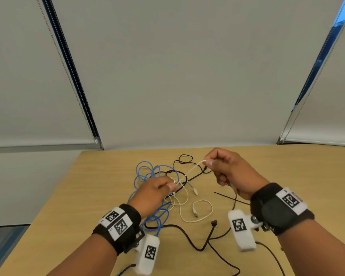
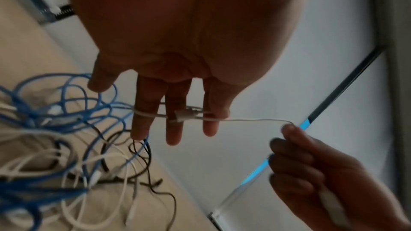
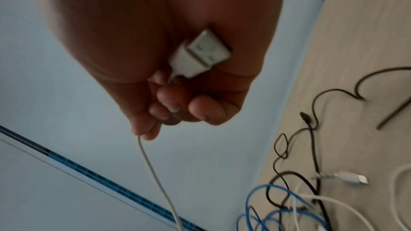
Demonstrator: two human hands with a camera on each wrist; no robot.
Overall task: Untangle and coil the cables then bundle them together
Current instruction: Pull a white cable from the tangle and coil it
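A tangle of blue cable (image 1: 140, 172), black cable (image 1: 184, 157) and white cables lies mid-table. My left hand (image 1: 157, 188) hovers over it and pinches a thin white cable (image 1: 193, 169). In the left wrist view, loops of this cable (image 2: 255, 120) and a small connector (image 2: 186, 113) sit round its fingers (image 2: 142, 120). The cable runs up and right to my right hand (image 1: 225, 170), which pinches it between thumb and forefinger. The right hand's curled fingers also hold the cable's white USB plug (image 3: 200, 55) against the palm.
A separate short white cable (image 1: 202, 211) lies looped between my wrists. A long black cable (image 1: 187, 238) snakes across the front of the wooden table (image 1: 88, 196). A white connector (image 3: 351, 178) lies loose by the tangle. Window blinds hang behind the table's far edge.
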